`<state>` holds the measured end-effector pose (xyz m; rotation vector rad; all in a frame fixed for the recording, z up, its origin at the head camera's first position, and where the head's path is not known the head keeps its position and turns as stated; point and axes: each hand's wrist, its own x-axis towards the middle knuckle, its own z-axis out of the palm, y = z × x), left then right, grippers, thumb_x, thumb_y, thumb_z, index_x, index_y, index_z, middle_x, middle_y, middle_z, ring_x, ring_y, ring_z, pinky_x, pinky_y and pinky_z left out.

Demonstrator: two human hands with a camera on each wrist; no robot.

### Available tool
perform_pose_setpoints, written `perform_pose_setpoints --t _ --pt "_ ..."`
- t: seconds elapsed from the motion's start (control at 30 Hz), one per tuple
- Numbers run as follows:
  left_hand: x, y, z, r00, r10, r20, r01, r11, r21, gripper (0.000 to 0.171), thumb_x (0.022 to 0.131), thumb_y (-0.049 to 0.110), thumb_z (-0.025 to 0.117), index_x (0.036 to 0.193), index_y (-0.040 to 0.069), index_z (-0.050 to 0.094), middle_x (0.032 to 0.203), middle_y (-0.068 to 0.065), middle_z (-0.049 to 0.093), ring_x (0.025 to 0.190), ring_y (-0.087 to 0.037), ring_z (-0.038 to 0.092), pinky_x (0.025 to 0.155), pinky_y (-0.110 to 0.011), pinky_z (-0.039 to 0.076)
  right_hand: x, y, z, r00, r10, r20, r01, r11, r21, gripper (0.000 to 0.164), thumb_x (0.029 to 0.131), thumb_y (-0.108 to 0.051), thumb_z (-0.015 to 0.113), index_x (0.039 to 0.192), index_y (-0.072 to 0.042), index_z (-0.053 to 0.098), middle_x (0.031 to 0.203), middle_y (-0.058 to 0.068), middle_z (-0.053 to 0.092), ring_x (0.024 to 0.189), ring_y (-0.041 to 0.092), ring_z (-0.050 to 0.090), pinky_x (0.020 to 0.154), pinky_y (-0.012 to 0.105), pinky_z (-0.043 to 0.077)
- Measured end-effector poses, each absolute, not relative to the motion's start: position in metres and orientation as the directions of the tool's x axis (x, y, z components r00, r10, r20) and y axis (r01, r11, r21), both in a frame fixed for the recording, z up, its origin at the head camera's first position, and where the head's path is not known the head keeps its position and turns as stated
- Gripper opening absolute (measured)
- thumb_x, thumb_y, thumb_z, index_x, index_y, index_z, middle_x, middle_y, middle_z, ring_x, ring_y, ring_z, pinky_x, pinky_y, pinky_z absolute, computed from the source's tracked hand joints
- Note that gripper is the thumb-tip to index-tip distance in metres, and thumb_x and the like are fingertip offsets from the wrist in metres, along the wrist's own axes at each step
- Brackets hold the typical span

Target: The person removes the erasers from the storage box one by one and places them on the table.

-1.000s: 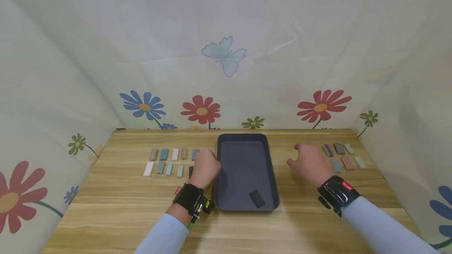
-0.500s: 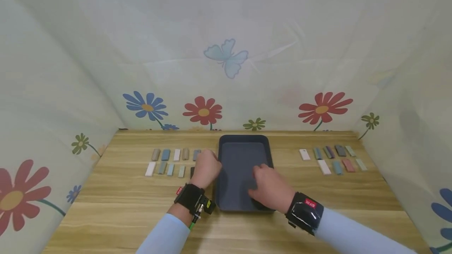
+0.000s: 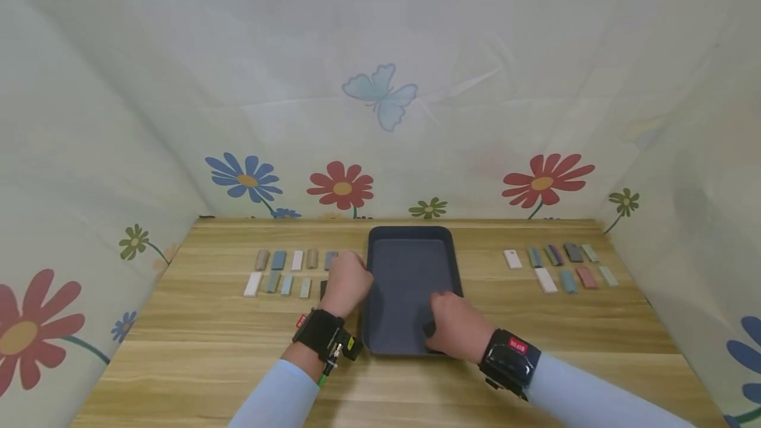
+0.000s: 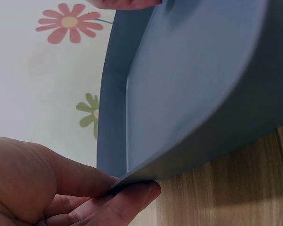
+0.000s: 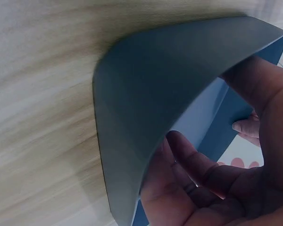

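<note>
A dark grey-blue tray (image 3: 410, 283) stands on the wooden table. My left hand (image 3: 347, 286) pinches the tray's left wall, thumb inside and fingers outside, as the left wrist view shows plainly. Reaching over the tray's near right corner, my right hand (image 3: 459, 327) has its fingers curled at a small black block (image 3: 429, 329) inside. Most of that block is hidden behind the hand; the right wrist view shows the bent fingers (image 5: 193, 157) within the tray but not the block. Another black block (image 3: 324, 289) lies on the table, partly covered by my left hand.
Left of the tray lie two rows of small flat blocks, among them a white block (image 3: 252, 284) and a blue block (image 3: 278, 260). More blocks lie at the right, including a pink block (image 3: 586, 277). A flower-printed curtain (image 3: 380, 150) encloses the table.
My right hand has moved left from the right-hand blocks into the tray, and its fingers have closed in at the black block. The left hand stays on the tray wall.
</note>
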<state>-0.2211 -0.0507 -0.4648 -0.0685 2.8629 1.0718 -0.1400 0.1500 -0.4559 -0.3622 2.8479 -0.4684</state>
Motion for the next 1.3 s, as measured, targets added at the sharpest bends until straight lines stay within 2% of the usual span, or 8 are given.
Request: perform_pose_setpoints --t 0.33,0.6,0.9,1.1,1.3 --pt "-0.221 -0.05 -0.466 -0.997 -0.004 -0.072 -0.05 0.76 0.648 0.037 0.075 0.001 0.052 0.044 0.015 0.037 0.04 0.006 0.03 0.03 -0.007 0.028 0.031 -0.024 0.021 -0.139 0.151 -0.461 -0.924 -0.304 -0.23 -0.197 0.898 -0.394 0.042 0.062 -0.019 0.082 0.094 -0.002 0.061 0.077 0.003 0.059 0.066 0.013 0.054 0.058 0.03 0.046" --pt "-0.22 -0.05 -0.463 -0.997 0.001 -0.073 -0.047 0.756 0.653 0.037 0.075 0.001 0.051 0.044 0.016 0.037 0.04 0.006 0.029 0.03 -0.008 0.029 0.031 -0.024 0.022 -0.139 0.149 -0.462 -0.899 -0.358 -0.253 -0.23 0.876 -0.424 0.029 0.067 -0.004 0.071 0.095 -0.005 0.061 0.08 0.001 0.059 0.068 0.012 0.052 0.057 0.027 0.044" --pt "-0.221 -0.051 -0.468 -0.999 0.002 -0.037 -0.023 0.762 0.647 0.037 0.074 0.001 0.051 0.044 0.016 0.036 0.04 0.007 0.027 0.031 -0.008 0.028 0.031 -0.024 0.021 -0.143 0.154 -0.464 -0.907 -0.393 -0.154 -0.288 0.844 -0.453 0.028 0.063 -0.009 0.073 0.089 -0.006 0.063 0.078 0.0 0.059 0.069 0.012 0.05 0.058 0.027 0.042" --pt "-0.221 -0.05 -0.469 -0.999 -0.001 -0.048 -0.032 0.76 0.649 0.037 0.074 0.001 0.051 0.045 0.016 0.036 0.041 0.007 0.028 0.031 -0.008 0.029 0.031 -0.024 0.022 -0.149 0.17 -0.444 -0.958 -0.26 -0.121 -0.169 0.854 -0.492 0.033 0.065 -0.014 0.077 0.095 -0.009 0.064 0.077 0.001 0.056 0.068 0.014 0.049 0.057 0.027 0.041" --pt "-0.22 -0.05 -0.467 -0.998 -0.004 -0.061 -0.043 0.759 0.65 0.036 0.075 0.002 0.051 0.045 0.016 0.037 0.041 0.006 0.029 0.032 -0.01 0.031 0.032 -0.024 0.023 -0.169 0.214 -0.427 -0.995 -0.1 -0.029 -0.073 0.872 -0.484 0.037 0.07 -0.02 0.076 0.102 -0.006 0.063 0.085 0.007 0.063 0.071 0.016 0.057 0.057 0.027 0.044"
